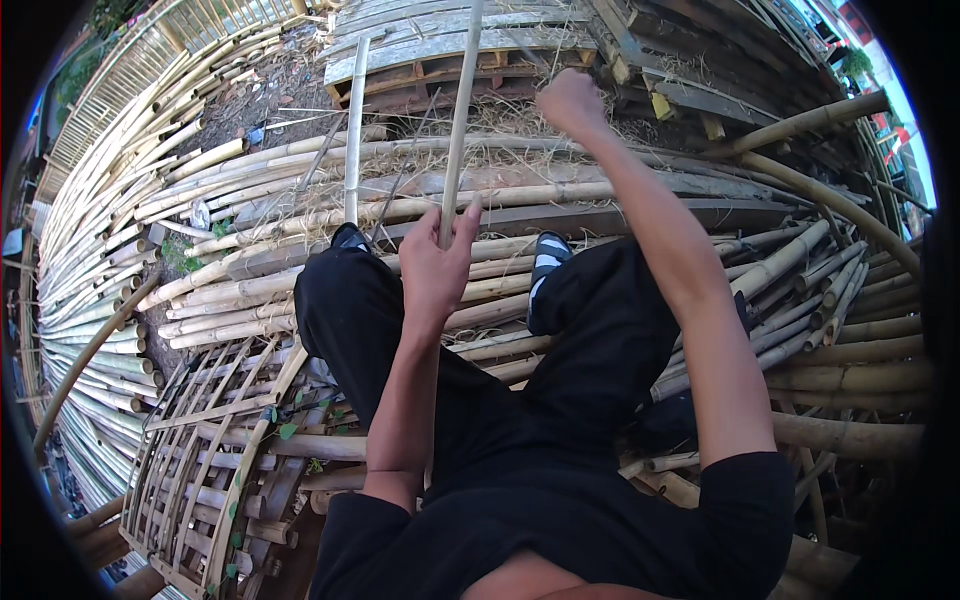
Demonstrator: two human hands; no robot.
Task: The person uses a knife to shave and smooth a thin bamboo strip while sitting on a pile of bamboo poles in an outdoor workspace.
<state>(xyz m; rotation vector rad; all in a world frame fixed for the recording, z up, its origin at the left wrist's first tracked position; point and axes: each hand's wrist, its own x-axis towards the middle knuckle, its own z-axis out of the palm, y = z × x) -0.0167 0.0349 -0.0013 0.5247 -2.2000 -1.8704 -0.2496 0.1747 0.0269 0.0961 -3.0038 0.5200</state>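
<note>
My left hand point(440, 250) is closed round a long pale bamboo strip point(461, 120), which stands up between my knees and runs out past the top of the view. Farther ahead and to the right, my right hand point(572, 103) is raised in a fist. A faint, blurred dark streak shows beside its knuckles, too smeared to name. A second split bamboo strip point(355, 130) rises beyond my left knee, its lower end by my left foot. Dry shavings point(520, 125) lie scattered over the poles below my right hand.
Bamboo poles point(270, 215) lie across the ground under my legs, with more stacked at the far left point(110, 240). A wooden pallet point(400, 65) is ahead, timber planks point(720, 90) at the back right. A woven bamboo frame point(210, 470) stands near left.
</note>
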